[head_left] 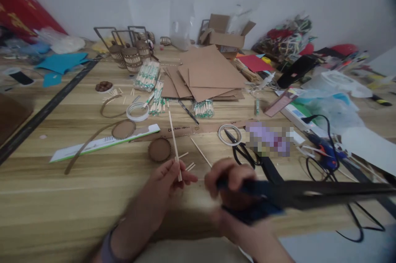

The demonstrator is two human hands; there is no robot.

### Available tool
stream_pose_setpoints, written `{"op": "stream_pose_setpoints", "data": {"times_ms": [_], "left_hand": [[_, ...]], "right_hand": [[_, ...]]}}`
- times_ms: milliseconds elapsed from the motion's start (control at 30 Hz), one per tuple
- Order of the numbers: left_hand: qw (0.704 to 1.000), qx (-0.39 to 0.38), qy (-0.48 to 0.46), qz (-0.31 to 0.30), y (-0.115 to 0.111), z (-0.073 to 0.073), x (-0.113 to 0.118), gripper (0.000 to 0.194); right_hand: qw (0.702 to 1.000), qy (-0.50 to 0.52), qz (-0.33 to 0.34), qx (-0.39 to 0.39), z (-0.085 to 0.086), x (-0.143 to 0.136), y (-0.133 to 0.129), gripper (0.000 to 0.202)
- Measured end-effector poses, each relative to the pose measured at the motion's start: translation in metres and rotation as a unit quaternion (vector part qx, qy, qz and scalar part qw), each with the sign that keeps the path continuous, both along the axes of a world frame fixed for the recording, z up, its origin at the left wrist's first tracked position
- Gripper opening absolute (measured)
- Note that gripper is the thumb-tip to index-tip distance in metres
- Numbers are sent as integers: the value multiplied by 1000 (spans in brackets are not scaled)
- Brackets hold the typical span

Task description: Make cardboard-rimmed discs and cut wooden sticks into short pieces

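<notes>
My left hand [168, 176] pinches a thin pale wooden stick [173, 135], which points up and away from me. Blurred by motion, my right hand [232, 193] grips the dark blue handles of large scissors [297, 195], whose blades point to the right. A few short cut stick pieces [191, 167] lie just behind my left fingers. Another long stick [201, 152] rests on the table between the hands. A round brown cardboard cup with a ridged rim [159, 150] sits behind my left hand.
Black-handled scissors [244, 153] and a tape roll [229, 135] lie right of centre. A blue glue gun [329, 156] with its cord is farther right. Cardboard sheets [213, 69], bagged sticks [147, 75] and small wooden-looking buckets [132, 59] stand at the back.
</notes>
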State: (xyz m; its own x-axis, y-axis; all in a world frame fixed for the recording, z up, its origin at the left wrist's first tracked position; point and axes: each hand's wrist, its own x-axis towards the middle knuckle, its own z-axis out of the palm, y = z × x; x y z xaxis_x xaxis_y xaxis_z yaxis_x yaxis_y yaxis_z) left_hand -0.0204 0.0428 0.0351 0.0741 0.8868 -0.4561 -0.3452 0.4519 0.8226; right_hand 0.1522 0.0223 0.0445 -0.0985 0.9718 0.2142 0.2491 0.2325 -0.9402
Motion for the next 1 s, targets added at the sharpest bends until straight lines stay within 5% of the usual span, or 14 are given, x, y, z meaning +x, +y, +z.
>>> {"op": "stream_pose_setpoints", "data": {"times_ms": [167,533,633,733,833,1000], "left_hand": [[1000,4,-11,9,3,8,8,41],[996,-4,-79,41,0,2,16,41],[998,25,-51,15,-1,3,14,40],[998,50,4,-32,-2,2,6,38],[992,65,82,-71,-2,2,-6,36],[972,57,164,-156,-6,4,-17,39]], "right_hand": [[992,-60,-33,110,-17,-24,26,31],[989,-90,-41,113,-32,-29,31,29],[997,-63,-35,14,-29,-25,28,36],[986,-32,51,-157,-15,-9,26,36],[928,14,171,-330,5,18,27,37],[833,16,223,-507,23,48,32,39]]}}
